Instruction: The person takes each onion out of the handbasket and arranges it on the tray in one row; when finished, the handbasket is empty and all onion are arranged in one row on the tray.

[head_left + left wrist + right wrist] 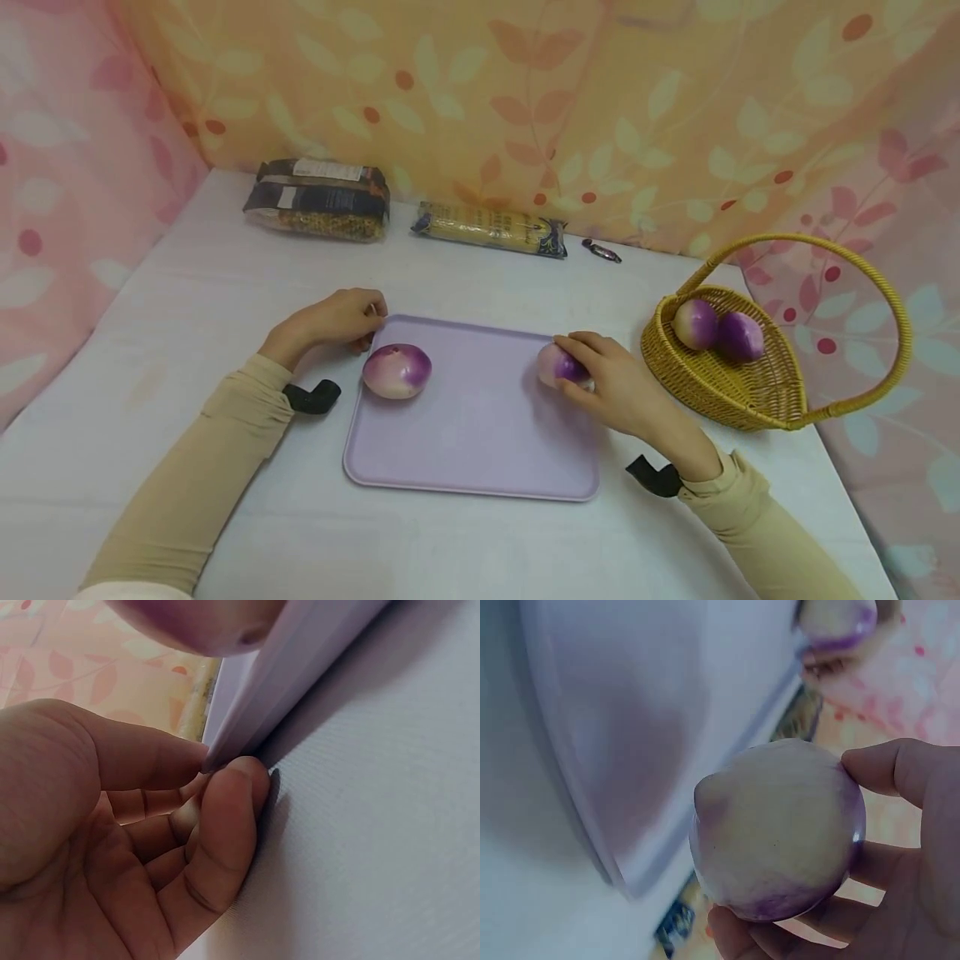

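The left hand [343, 318] is at the far left corner of a lilac tray [472, 450]. In the left wrist view, its thumb and curled fingers pinch the tray's edge [251, 705]. One purple-and-white turnip [397, 372] lies at the tray's left side. Over the tray's right side, the right hand [618, 385] grips another turnip [557, 367]. Its thumb and fingers wrap round this pale, glossy turnip [780, 832] in the right wrist view. Whether its underside touches the tray cannot be told.
A yellow wicker basket [663, 367] with a tall handle stands at right, holding two turnips [716, 329]. Along the back lie a dark pasta bag [318, 200], a yellow noodle packet [489, 229] and a small wrapped sweet [602, 251]. Patterned cloth hangs behind the white table.
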`<state>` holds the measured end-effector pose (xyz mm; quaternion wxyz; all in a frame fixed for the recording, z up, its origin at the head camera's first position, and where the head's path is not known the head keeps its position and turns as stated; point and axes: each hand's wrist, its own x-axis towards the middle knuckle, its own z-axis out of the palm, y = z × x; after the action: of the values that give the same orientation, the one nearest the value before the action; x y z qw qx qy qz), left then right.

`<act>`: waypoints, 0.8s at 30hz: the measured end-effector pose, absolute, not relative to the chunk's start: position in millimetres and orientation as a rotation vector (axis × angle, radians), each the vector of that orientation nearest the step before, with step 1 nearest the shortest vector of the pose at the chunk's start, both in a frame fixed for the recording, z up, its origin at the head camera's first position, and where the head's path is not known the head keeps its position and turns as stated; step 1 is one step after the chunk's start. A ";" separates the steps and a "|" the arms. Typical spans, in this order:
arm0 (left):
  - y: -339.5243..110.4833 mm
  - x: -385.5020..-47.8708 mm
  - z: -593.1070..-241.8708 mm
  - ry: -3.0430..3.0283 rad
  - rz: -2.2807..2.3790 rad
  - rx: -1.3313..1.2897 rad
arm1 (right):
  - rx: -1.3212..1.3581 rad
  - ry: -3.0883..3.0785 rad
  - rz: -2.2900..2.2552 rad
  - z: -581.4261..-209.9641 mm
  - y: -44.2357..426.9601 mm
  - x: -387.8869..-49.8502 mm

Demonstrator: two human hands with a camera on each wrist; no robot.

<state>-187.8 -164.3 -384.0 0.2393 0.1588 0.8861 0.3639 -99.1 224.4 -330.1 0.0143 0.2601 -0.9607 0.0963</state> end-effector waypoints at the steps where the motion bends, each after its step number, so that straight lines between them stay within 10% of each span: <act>1: -164.2 -187.9 -384.0 2.429 0.993 0.440 | 0.833 -2.983 0.298 -334.9 220.8 -98.2; 24: -162.4 -186.0 -381.1 2.439 1.001 0.453 | 1.046 -2.770 0.350 -358.6 185.6 -99.7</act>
<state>-186.0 -162.4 -381.1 0.2312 0.1648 0.8870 0.3641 -99.7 185.6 -358.6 0.0801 0.3496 -0.9261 0.1169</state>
